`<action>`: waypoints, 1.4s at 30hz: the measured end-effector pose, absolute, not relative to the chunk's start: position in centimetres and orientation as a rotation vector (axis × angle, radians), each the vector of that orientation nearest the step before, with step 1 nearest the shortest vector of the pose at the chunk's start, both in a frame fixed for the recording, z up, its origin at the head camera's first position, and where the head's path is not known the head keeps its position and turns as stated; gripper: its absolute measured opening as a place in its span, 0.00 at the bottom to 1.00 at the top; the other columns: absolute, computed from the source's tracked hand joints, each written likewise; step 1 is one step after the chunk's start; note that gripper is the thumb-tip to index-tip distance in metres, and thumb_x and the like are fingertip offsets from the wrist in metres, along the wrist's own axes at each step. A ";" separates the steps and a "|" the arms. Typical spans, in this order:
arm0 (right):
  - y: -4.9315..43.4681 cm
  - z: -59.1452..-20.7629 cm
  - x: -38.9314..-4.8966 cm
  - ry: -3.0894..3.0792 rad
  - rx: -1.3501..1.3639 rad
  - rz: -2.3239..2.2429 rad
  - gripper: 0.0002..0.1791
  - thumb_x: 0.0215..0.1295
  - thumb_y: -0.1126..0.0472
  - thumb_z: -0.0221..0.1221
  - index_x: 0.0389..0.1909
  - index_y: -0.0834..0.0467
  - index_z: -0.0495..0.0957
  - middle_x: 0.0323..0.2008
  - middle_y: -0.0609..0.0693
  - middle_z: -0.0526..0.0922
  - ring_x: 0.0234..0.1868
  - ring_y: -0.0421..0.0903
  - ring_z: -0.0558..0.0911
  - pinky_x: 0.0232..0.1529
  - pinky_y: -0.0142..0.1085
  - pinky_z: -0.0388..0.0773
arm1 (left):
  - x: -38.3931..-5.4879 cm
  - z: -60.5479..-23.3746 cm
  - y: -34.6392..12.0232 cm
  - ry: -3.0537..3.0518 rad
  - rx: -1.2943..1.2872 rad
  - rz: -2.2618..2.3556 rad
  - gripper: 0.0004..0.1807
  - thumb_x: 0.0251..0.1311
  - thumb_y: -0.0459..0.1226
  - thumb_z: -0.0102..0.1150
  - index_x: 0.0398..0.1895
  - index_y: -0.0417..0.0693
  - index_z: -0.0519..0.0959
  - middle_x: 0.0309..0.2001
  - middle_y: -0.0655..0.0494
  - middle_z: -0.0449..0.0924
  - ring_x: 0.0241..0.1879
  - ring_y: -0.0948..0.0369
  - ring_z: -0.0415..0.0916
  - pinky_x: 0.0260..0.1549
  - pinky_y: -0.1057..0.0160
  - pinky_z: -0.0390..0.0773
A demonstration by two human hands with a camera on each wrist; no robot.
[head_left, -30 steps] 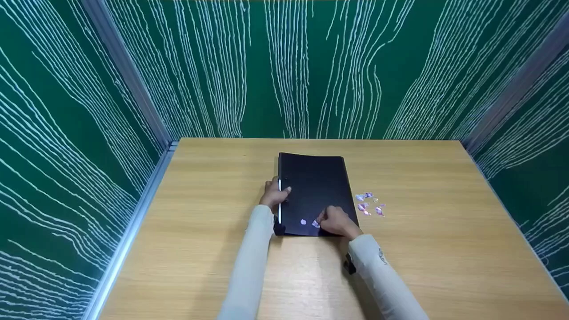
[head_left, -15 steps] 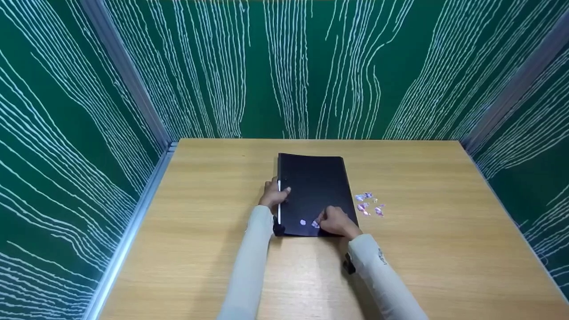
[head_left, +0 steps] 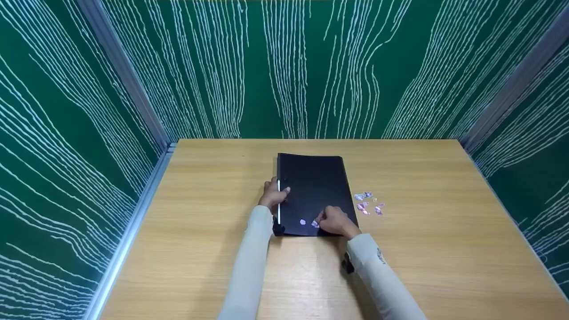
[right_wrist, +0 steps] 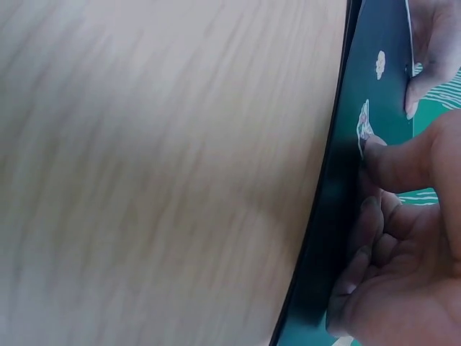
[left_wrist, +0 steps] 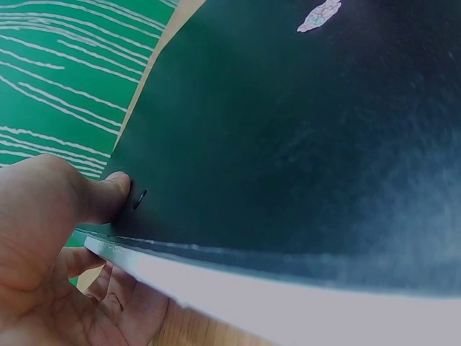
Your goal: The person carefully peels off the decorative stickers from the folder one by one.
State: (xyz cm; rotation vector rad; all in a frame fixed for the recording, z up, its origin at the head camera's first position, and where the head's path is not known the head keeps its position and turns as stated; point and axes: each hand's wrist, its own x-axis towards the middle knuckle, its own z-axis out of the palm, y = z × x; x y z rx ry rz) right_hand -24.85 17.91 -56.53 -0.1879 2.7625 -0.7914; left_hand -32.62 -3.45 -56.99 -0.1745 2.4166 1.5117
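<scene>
A black file folder with a white strip along its left edge lies on the table. My left hand grips that edge, its thumb on the cover beside a small hole and the fingers below the white strip. Low on the cover, my right hand pinches the edge of a small pinkish sticker between thumb and curled fingers. The thumb lies on the sticker's end in the right wrist view. Another small pink sticker sits flat on the cover, left of it.
Several shiny pink and purple pieces lie on the wooden table just right of the folder. Green walls with white wavy lines stand behind and at both sides.
</scene>
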 end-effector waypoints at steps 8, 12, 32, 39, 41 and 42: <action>17.9 -56.5 -25.0 2.737 -0.180 -0.787 0.15 0.56 0.65 0.56 0.13 0.50 0.68 0.18 0.43 0.69 0.24 0.43 0.70 0.32 0.37 0.66 | -32.7 -56.8 -3.5 2.405 -0.202 1.497 0.35 0.71 0.43 0.53 0.78 0.53 0.54 0.64 0.42 0.59 0.64 0.46 0.63 0.68 0.45 0.66; 17.9 -56.4 -25.0 2.740 -0.198 -0.789 0.16 0.57 0.64 0.56 0.13 0.49 0.67 0.17 0.42 0.69 0.24 0.43 0.70 0.36 0.39 0.68 | -32.6 -56.6 -3.5 2.440 -0.180 1.467 0.36 0.71 0.43 0.53 0.78 0.50 0.53 0.66 0.41 0.58 0.67 0.46 0.61 0.70 0.46 0.63; 18.0 -56.2 -24.9 2.751 -0.203 -0.754 0.18 0.58 0.62 0.55 0.11 0.49 0.63 0.16 0.43 0.64 0.24 0.44 0.67 0.35 0.40 0.67 | -32.7 -56.8 -3.4 2.418 -0.191 1.507 0.32 0.70 0.41 0.55 0.75 0.50 0.58 0.62 0.41 0.60 0.63 0.46 0.63 0.68 0.46 0.65; 18.1 -56.3 -24.9 2.735 -0.203 -0.782 0.16 0.58 0.63 0.55 0.12 0.49 0.66 0.17 0.43 0.66 0.24 0.44 0.69 0.38 0.42 0.70 | -32.1 -56.4 -3.4 2.423 -0.178 1.505 0.32 0.71 0.42 0.54 0.75 0.50 0.57 0.63 0.41 0.59 0.64 0.45 0.63 0.69 0.45 0.65; 18.1 -56.4 -24.9 2.733 -0.207 -0.785 0.15 0.59 0.62 0.55 0.14 0.50 0.67 0.18 0.43 0.68 0.25 0.44 0.70 0.42 0.46 0.71 | -32.0 -56.3 -3.4 2.419 -0.178 1.498 0.32 0.71 0.42 0.53 0.76 0.50 0.57 0.63 0.41 0.59 0.64 0.45 0.62 0.69 0.44 0.65; 18.1 -56.4 -24.9 2.732 -0.206 -0.786 0.14 0.59 0.62 0.55 0.15 0.50 0.69 0.19 0.44 0.70 0.26 0.44 0.71 0.44 0.47 0.72 | -32.0 -56.3 -3.4 2.421 -0.178 1.487 0.32 0.72 0.42 0.53 0.76 0.50 0.56 0.64 0.41 0.59 0.65 0.45 0.62 0.69 0.44 0.64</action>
